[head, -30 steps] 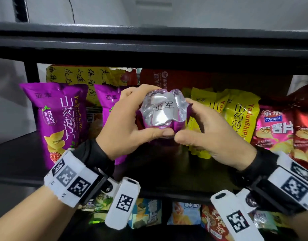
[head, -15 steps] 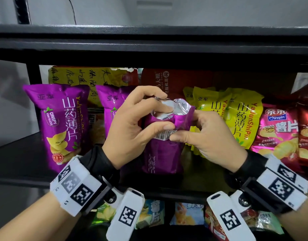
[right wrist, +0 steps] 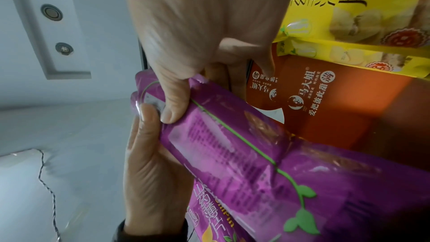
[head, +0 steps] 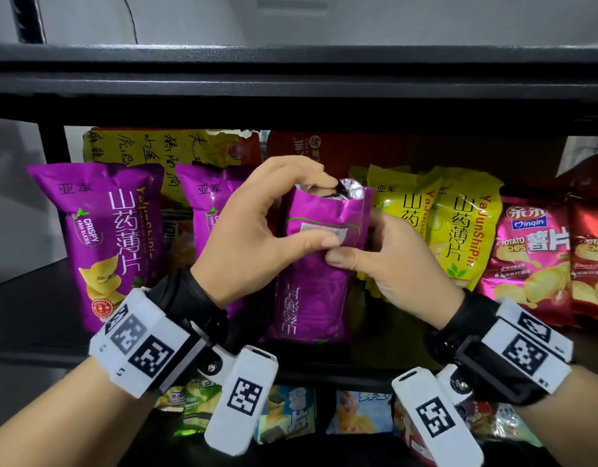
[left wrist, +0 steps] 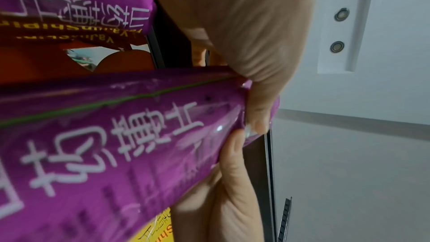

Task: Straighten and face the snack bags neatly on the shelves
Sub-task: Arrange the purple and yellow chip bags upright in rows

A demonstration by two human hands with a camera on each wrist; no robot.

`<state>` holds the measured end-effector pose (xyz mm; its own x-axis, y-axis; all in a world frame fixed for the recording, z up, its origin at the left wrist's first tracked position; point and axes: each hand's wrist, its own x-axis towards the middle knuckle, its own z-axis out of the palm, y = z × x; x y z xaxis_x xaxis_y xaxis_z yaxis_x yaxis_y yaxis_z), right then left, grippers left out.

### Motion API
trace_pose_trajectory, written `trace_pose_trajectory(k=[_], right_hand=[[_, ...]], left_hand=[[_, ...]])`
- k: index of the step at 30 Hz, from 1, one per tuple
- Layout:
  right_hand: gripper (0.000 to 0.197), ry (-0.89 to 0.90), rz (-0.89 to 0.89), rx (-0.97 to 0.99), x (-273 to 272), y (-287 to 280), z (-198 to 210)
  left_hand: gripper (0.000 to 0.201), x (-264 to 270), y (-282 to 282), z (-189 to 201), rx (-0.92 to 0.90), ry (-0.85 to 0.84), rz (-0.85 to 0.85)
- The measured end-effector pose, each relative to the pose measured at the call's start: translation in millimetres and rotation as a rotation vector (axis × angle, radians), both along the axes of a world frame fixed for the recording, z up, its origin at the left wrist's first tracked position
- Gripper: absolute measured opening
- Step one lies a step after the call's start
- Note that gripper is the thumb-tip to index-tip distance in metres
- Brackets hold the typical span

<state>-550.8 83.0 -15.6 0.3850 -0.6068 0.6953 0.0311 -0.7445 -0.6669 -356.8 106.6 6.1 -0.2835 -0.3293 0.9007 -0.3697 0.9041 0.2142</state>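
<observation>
A purple yam-crisp bag (head: 319, 291) stands on the shelf board (head: 38, 315) between both hands, its back panel toward me, its print upside down and its silver end up. My left hand (head: 319, 214) grips its upper left, thumb on the white label and fingers curled over the top. My right hand (head: 358, 251) pinches the upper right, thumb in front, fingers hidden behind. The left wrist view shows the bag (left wrist: 116, 135) with both thumbs meeting on it. The right wrist view shows the same bag (right wrist: 256, 154).
Two purple bags (head: 102, 237) (head: 206, 217) stand upright to the left. Yellow bags (head: 466, 230) and pink-red potato chip bags (head: 533, 261) stand to the right. More bags lie behind (head: 149, 146). The upper shelf edge (head: 291, 79) hangs low overhead. A lower shelf holds several bags (head: 291, 416).
The purple bag was held up with its silver end facing me. Both hands have swung it upright and lowered it until it stands on the shelf.
</observation>
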Motion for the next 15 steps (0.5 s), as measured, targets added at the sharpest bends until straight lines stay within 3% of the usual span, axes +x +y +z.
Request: trace_pose_trajectory(k=[3, 4, 7, 10, 12, 15], right_hand=[[0.029, 0.086, -0.075, -0.021, -1, -3, -2], [0.033, 0.149, -0.136, -0.022, -2, -3, -2], [0.078, 0.377, -0.374, 0.111, -12, -13, -12], [0.076, 0.514, -0.627, 0.278, -13, -15, -21], [0.072, 0.377, -0.585, 0.465, -6, -19, -27], [0.069, 0.084, -0.18, 0.863, -1, -19, -26]], left_hand=[[0.038, -3, -1, 0, -0.101, 0.095, 0.048], [0.034, -4, -1, 0, -0.142, 0.133, 0.071], [0.031, -5, -1, 2, -0.235, 0.258, 0.128], [0.029, -4, 1, 3, -0.3, 0.307, 0.142], [0.03, -8, 3, 0, -0.352, 0.253, 0.161], [0.033, -24, 5, -15, -0.341, 0.12, 0.078]])
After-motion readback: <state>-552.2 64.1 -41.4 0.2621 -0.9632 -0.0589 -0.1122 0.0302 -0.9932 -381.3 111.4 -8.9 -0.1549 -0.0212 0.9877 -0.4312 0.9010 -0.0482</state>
